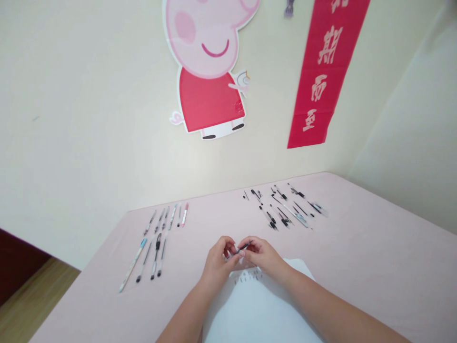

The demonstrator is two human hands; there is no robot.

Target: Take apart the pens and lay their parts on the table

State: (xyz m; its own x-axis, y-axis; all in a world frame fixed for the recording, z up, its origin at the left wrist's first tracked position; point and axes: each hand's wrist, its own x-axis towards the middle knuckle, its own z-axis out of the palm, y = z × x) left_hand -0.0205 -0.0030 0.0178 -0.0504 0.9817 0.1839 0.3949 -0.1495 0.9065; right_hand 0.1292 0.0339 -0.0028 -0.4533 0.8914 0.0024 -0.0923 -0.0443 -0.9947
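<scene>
My left hand [222, 257] and my right hand [262, 255] meet over the top edge of a white sheet [257, 305]. Pinched between the fingertips of both is a small dark pen part [244, 247]; the fingers cover much of it, so its exact kind is unclear. Just below the hands, short dark marks or tiny pieces [248, 276] show in rows on the sheet; which of the two I cannot tell.
Several pens [157, 252] lie in two rows on the pink tablecloth [89, 305] at the left. Loose black caps, refills and pen barrels [282, 209] are spread at the back right. The wall behind carries a cartoon pig cutout [212, 100] and a red banner [323, 76].
</scene>
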